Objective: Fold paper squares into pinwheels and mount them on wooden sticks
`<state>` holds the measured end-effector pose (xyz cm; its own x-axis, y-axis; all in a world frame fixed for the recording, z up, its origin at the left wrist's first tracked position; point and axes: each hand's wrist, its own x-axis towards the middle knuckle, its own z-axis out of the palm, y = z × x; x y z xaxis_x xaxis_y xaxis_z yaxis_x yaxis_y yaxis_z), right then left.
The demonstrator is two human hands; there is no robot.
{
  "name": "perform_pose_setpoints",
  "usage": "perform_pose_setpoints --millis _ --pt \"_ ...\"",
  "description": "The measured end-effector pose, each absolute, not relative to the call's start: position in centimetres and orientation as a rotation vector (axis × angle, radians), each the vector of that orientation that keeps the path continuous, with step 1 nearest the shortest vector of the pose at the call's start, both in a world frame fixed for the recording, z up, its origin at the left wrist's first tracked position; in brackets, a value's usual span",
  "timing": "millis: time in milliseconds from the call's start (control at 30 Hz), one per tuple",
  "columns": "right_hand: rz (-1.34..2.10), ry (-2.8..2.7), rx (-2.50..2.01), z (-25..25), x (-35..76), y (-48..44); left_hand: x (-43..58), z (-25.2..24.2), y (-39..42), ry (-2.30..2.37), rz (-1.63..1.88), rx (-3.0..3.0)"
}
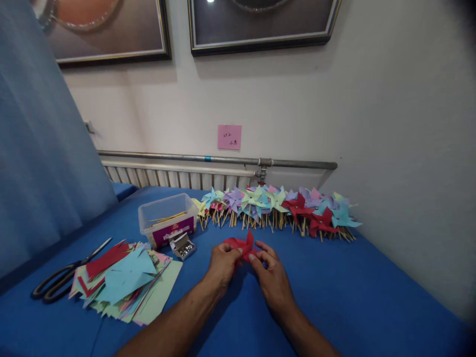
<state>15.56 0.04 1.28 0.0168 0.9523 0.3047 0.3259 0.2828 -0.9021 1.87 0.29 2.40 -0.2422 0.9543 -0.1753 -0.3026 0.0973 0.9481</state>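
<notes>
Between my hands, above the middle of the blue-covered table, is a red paper pinwheel [245, 244] with its blades folded in. My left hand [222, 265] pinches its left side near the centre with thumb and fingers. On the other side, my right hand [270, 270] grips the lower right edge between thumb and bent fingers. No stick shows on this pinwheel. Left of my hands stands a small open box [182, 246] of shiny metal pins. Farther left lies a loose pile of cut coloured paper sheets [130, 275], with a light blue one on top.
Black-handled scissors [63, 277] lie left of the paper pile. A clear plastic tub [168, 210] holds thin wooden sticks. Along the back, many finished pinwheels on sticks [275, 203] lie heaped near the wall. A blue curtain [44, 139] hangs at left; a radiator [178, 177] runs behind.
</notes>
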Motion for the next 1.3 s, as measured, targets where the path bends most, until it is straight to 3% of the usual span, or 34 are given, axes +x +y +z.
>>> perform_pose_setpoints --millis 500,833,1300 --pt "0.788 -1.498 -1.222 1.4 15.5 0.0 1.8 2.1 0.5 1.302 1.396 0.788" --pt "0.467 -1.689 -1.219 2.7 15.4 -1.4 2.0 2.5 0.2 1.345 1.362 0.838" --pt "0.757 -1.687 -1.414 3.4 15.3 -0.8 2.2 2.9 0.0 1.275 1.405 0.833"
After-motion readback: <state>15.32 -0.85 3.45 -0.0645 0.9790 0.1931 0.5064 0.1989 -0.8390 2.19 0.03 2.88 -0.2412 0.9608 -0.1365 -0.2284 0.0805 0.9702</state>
